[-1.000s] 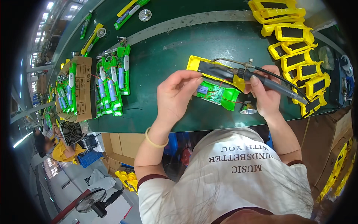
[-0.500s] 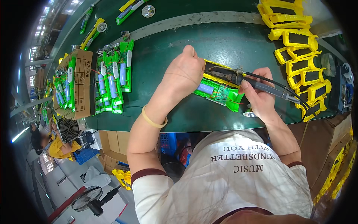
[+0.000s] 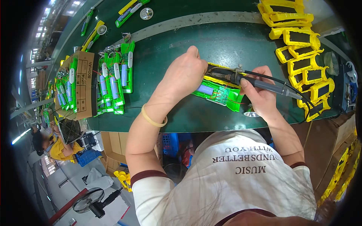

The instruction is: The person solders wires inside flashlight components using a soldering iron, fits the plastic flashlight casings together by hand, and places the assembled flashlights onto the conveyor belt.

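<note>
My right hand (image 3: 264, 96) grips a dark soldering iron (image 3: 266, 86) with a thin black tube clamped along it, its front end pointing left. That end lies over a yellow casing half (image 3: 215, 80), close to my left hand (image 3: 184, 73). The fingers of my left hand are closed at the casing's left end; what they pinch is hidden behind the hand. Against the yellow half's near side lies a green casing half (image 3: 234, 105), with a purple battery cell (image 3: 205, 89), a green circuit board (image 3: 221, 94) and red wires. A round reflector (image 3: 251, 113) sits just nearer to me.
Left on the green bench (image 3: 166, 45) are several green casings with cells (image 3: 113, 84) and a cardboard box (image 3: 86, 86) holding more. Yellow casing halves with dark panels (image 3: 303, 64) line the right side. The iron's cable (image 3: 306, 102) runs rightward. More casings lie beyond the metal strip (image 3: 188, 22).
Both hands and the soldering iron stay almost in place, with only a very slight shift to the left. The casing halves remain under the iron.
</note>
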The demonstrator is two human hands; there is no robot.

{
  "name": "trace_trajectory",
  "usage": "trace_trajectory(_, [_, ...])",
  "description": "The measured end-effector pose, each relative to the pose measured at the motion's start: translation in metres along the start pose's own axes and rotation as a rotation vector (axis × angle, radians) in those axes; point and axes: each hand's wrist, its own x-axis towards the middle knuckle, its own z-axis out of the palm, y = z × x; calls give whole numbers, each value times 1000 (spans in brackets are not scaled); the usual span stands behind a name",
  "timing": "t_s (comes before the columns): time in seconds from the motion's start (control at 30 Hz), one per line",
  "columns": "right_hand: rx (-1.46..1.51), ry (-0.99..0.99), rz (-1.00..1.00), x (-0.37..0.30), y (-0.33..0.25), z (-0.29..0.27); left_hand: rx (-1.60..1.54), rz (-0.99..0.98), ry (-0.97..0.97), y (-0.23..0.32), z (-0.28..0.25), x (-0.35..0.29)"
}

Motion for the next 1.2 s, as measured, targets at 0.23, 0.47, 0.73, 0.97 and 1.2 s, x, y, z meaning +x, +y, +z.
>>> trace_trajectory(0.23, [-17, -14, 20, -2, 0, -4, 38, 47, 6, 1, 0, 4])
trace_trajectory(0.47, [-35, 0, 5, 1, 1, 1, 74, 34, -5, 5, -3, 3])
trace_trajectory(0.73, [-77, 187, -261, -30, -27, -30, 100, 27, -54, 11, -6, 9])
trace_trajectory(0.97, [-22, 327, -510, -56, -46, -71, 82, 36, -93, 10, -11, 5])
trace_trajectory(1.2, [50, 670, -793, -91, -79, -132, 41, -11, -129, 26, -23, 12])
